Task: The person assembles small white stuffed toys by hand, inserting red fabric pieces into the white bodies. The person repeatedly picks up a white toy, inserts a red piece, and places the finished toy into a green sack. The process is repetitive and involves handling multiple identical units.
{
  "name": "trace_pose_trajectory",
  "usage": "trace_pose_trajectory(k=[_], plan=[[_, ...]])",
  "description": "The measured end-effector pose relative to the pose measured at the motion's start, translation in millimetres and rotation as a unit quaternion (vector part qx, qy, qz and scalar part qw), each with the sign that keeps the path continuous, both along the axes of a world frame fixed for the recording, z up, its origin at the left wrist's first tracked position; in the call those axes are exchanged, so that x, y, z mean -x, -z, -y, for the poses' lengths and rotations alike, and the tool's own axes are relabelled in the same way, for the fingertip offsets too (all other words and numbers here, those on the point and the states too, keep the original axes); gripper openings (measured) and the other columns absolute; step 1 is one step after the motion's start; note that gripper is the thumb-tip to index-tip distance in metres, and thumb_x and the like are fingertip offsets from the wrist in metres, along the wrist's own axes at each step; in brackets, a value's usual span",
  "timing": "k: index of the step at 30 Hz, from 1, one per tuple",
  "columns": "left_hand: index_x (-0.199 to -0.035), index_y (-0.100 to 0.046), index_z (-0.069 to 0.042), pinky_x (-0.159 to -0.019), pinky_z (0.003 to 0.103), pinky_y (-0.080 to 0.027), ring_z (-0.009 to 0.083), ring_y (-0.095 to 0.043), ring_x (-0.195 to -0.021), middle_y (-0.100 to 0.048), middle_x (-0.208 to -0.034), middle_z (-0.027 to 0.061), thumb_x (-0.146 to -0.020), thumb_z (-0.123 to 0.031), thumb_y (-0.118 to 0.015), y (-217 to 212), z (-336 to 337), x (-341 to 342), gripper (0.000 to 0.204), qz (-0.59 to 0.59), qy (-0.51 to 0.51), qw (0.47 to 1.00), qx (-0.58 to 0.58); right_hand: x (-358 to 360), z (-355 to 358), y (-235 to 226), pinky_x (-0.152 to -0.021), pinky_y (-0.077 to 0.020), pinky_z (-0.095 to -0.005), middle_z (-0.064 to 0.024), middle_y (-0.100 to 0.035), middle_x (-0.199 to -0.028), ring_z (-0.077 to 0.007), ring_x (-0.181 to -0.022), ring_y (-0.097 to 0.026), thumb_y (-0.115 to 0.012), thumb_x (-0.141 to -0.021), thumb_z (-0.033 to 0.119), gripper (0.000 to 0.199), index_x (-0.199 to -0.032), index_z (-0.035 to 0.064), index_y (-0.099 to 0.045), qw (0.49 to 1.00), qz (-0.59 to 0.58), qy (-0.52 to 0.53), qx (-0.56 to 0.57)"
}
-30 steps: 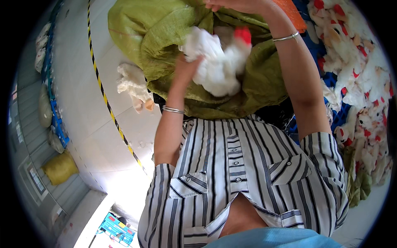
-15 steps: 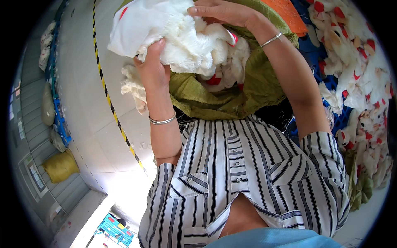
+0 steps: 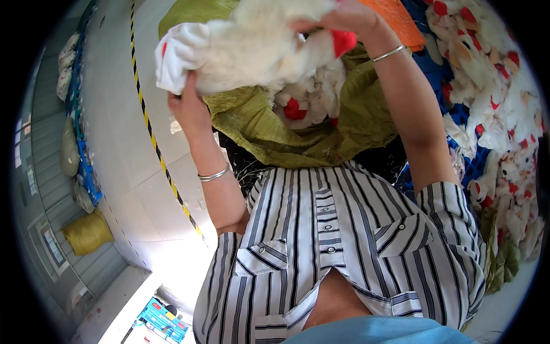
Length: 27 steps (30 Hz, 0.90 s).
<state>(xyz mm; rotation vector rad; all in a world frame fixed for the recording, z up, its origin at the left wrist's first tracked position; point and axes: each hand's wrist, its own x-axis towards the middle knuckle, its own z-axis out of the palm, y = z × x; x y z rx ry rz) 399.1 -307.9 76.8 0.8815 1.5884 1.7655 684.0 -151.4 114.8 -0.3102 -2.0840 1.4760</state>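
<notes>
A limp, unstuffed white plush toy skin (image 3: 252,54) stretches between my hands, long-furred, with a smooth white cloth end (image 3: 182,54) at the left and a red patch at the right. My left hand (image 3: 192,109) grips the skin by that cloth end, thumb up. At the other end my right hand (image 3: 352,18) is closed on the fur, its fingertips smeared by motion and partly hidden. Below the skin gapes an olive-green woven sack (image 3: 246,129), holding more white plush pieces (image 3: 318,86) with red parts.
To the right, a big heap of white and red plush skins (image 3: 504,103) lies by blue plastic crates (image 3: 472,166). An orange sack (image 3: 398,23) is behind my right hand. Yellow-black tape (image 3: 150,135) runs along the floor at left; a yellow sack (image 3: 89,232) stands beyond.
The skin has been drawn out lengthwise, its red end now showing by my right hand. My left hand moved left and slightly down; my right hand moved right.
</notes>
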Motion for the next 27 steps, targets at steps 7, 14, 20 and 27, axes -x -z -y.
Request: trace_pose_trajectory(k=[7, 14, 20, 27], plan=[[-0.105, -0.055, 0.001, -0.093, 0.043, -0.053, 0.0271, -0.062, -0.106, -0.061, -0.115, 0.0146, -0.089, -0.007, -0.058, -14, -2, 9, 0.018, 0.072, 0.052, 0.984, -0.152, 25, 2, -4, -0.084, -0.0498, -0.0232, -0.0034, -0.066, -0.108, -0.0119, -0.097, -0.063, -0.068, -0.091, 0.017, 0.029, -0.114, -0.0001, -0.063, 0.946, 0.12, -0.134, 0.268], [-0.113, -0.055, -0.006, -0.108, 0.043, -0.04, 0.0323, -0.045, -0.131, -0.047, -0.141, 0.0228, -0.087, -0.017, -0.062, -18, -26, -25, 0.029, -0.082, 0.244, 0.931, -0.26, 66, 10, 37, -0.086, -0.05, -0.029, -0.0047, -0.063, -0.119, -0.0121, -0.099, -0.062, -0.055, -0.094, 0.045, 0.055, -0.126, -0.0004, -0.058, 0.959, 0.098, -0.007, 0.264], [-0.122, -0.056, -0.002, -0.114, 0.038, -0.028, 0.0275, -0.036, -0.138, -0.04, -0.148, 0.0175, -0.083, -0.005, -0.059, -36, -25, -46, 0.04, -0.211, 0.288, 0.922, -0.15, 65, 4, 35, -0.081, -0.051, -0.0265, -0.0045, -0.067, -0.108, -0.0109, -0.093, -0.062, -0.065, -0.089, 0.027, 0.041, -0.119, -0.0005, -0.062, 0.963, 0.0, -0.077, 0.257], [-0.128, -0.054, 0.004, -0.099, 0.029, -0.044, 0.0182, -0.058, -0.113, -0.06, -0.125, 0.011, -0.081, 0.011, -0.042, -33, -26, -30, 0.049, -0.209, 0.113, 0.97, -0.056, 47, -6, 5, -0.073, -0.0485, -0.023, -0.0029, -0.065, -0.095, -0.0099, -0.082, -0.058, -0.066, -0.091, 0.018, 0.019, -0.102, 0.0024, -0.063, 0.988, -0.116, -0.009, 0.098]])
